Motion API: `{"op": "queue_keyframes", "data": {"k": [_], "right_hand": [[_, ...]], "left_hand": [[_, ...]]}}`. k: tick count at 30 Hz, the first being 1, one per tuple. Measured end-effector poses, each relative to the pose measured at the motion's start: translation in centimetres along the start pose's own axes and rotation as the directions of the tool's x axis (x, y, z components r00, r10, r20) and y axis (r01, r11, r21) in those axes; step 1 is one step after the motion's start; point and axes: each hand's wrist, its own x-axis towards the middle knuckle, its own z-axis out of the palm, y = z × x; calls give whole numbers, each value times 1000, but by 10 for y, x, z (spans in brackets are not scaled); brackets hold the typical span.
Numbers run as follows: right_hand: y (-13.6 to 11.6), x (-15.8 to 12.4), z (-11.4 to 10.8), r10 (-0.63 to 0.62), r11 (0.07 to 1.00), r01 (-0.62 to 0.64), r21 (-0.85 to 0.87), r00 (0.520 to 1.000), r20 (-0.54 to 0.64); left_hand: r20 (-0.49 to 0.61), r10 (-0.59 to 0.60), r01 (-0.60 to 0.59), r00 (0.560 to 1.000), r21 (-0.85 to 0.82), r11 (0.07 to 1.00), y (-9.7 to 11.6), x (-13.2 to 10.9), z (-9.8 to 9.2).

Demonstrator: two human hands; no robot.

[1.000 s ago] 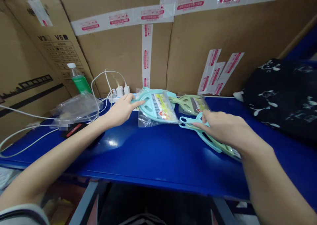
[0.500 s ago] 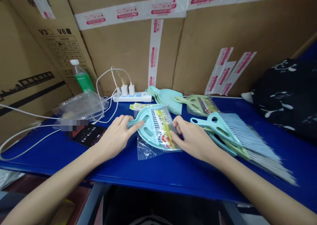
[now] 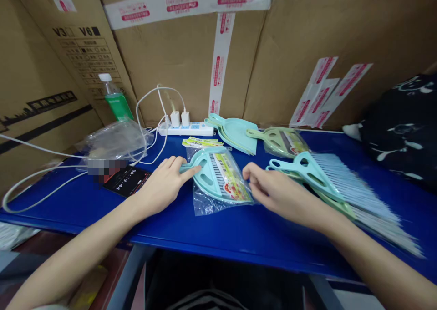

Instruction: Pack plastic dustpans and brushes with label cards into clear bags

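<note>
Left hand (image 3: 160, 185) lies relaxed, not clenched, its fingers resting across the handle of a bagged teal dustpan (image 3: 218, 178). The dustpan's long axis runs sideways, with the handle toward that hand. Right hand (image 3: 282, 196) hovers open and empty just beside the bag's right edge, with bristled brushes (image 3: 355, 187) beyond it. Across the blue counter (image 3: 205, 237) lie two more dustpans (image 3: 235, 134) and a power strip (image 3: 186, 129).

smooth plastic dustpan (image 3: 215, 185) on glossy metal tbl (image 3: 232, 228)
</note>
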Motion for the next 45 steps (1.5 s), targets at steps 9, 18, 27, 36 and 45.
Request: {"op": "queue_keyframes", "data": {"k": [9,18,27,36,45], "right_hand": [[11,0,-3,165,953,-145,-267,985,53],[15,13,9,232,962,-230,149,973,5],[30,17,2,190,754,-151,640,982,8],[30,17,5,220,801,-223,556,973,72],[34,18,19,232,739,-234,632,969,87]], "left_hand": [[-26,53,-53,998,-22,998,-3,-1,-1],[-52,95,-99,994,-81,992,-3,0,1],[-30,90,-93,995,-140,986,-6,0,2],[-62,107,-114,992,-124,986,-5,-1,2],[-51,109,-115,993,-163,980,-3,0,0]]}}
